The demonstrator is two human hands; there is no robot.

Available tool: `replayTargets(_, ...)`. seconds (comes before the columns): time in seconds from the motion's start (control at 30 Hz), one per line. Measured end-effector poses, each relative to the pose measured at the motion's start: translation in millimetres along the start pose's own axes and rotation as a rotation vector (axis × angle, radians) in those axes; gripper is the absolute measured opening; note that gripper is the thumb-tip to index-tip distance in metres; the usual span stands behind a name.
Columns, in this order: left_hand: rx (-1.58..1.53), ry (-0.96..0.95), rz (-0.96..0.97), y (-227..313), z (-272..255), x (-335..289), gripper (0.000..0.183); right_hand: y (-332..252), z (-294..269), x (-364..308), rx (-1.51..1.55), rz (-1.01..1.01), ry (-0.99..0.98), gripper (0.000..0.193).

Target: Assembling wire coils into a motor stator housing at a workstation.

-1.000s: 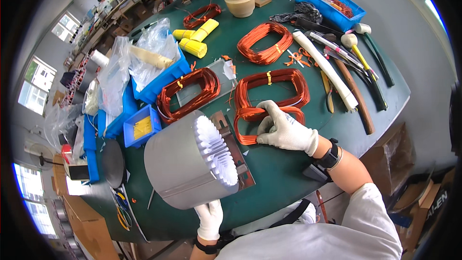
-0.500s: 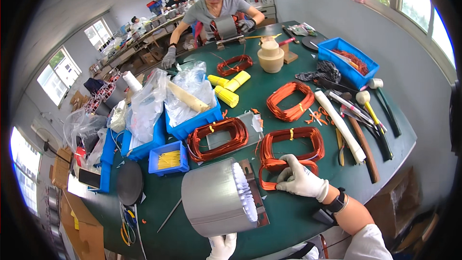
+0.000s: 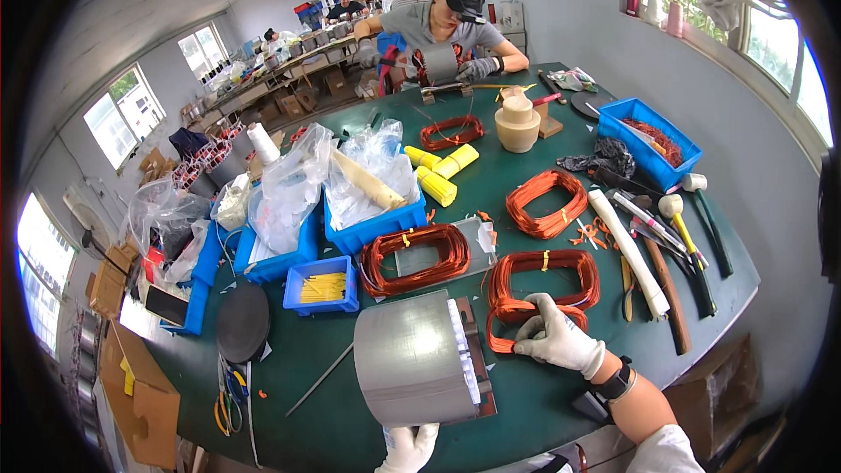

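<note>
A grey cylindrical motor stator [image 3: 407, 359] lies on its side at the table's near edge, white slot liners [image 3: 464, 355] showing along its right end. Against its lower near edge is my left hand [image 3: 409, 448], white-gloved, gripping the rim; some of its fingers are hidden. To the right, my white-gloved right hand [image 3: 558, 339] pinches the near end of an orange-red copper wire coil [image 3: 501, 331]. That coil overlaps a larger, yellow-tied copper coil [image 3: 585, 276] just beyond it. Another copper coil [image 3: 377, 267] lies behind the stator.
Blue bins [image 3: 372, 229] and a small blue box of yellow sticks [image 3: 321, 286] stand to the left. Mallets [image 3: 683, 219], a white rod [image 3: 626, 254] and other hand tools lie right. Pliers [image 3: 229, 403] lie near left. Across the table, a co-worker [image 3: 447, 31] handles another stator.
My view has shifted, so the table appears farther right and lower. The stator's slotted end shows less. My right hand keeps its pinch. The co-worker's hand has left the table for their stator.
</note>
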State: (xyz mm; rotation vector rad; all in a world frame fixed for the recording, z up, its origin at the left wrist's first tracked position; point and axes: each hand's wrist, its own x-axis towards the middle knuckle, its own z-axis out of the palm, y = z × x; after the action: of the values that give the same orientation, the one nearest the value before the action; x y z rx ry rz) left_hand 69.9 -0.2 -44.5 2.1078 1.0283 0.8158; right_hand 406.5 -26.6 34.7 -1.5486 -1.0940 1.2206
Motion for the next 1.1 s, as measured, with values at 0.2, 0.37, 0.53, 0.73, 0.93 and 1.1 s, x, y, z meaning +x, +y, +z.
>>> replayTargets(0.2, -0.061, -0.019, -0.055, 19.7, -4.7, 7.0, 0.036, 7.5, -1.7, 2.0, -0.004, -0.026, -0.005, 0.076)
replayTargets(0.37, -0.05, -0.013, -0.086, 15.1, -3.3, 2.5, 0.036, 1.1, -0.8, -1.6, -0.022, -0.017, 0.011, 0.075)
replayTargets(0.53, -0.005, 0.017, -0.044, 12.8, -1.4, 2.6, 0.035, -1.2, 0.3, -2.7, -0.053, -0.01, 0.0, 0.075)
replayTargets(0.73, -0.051, 0.04, -0.056, 8.3, 1.4, 3.7, 0.03, -0.5, -1.3, 0.5, -0.041, -0.004, -0.007, 0.075)
replayTargets(0.93, -0.023, 0.022, -0.042, 18.8, -2.2, 8.6, 0.03, -2.9, -3.2, 2.1, -0.042, -0.009, -0.003, 0.074)
replayTargets(1.1, 0.049, 0.0, 0.007, -0.2, -0.1, -7.2, 0.031, -5.6, 1.5, -8.6, -0.032, -0.009, 0.0, 0.073)
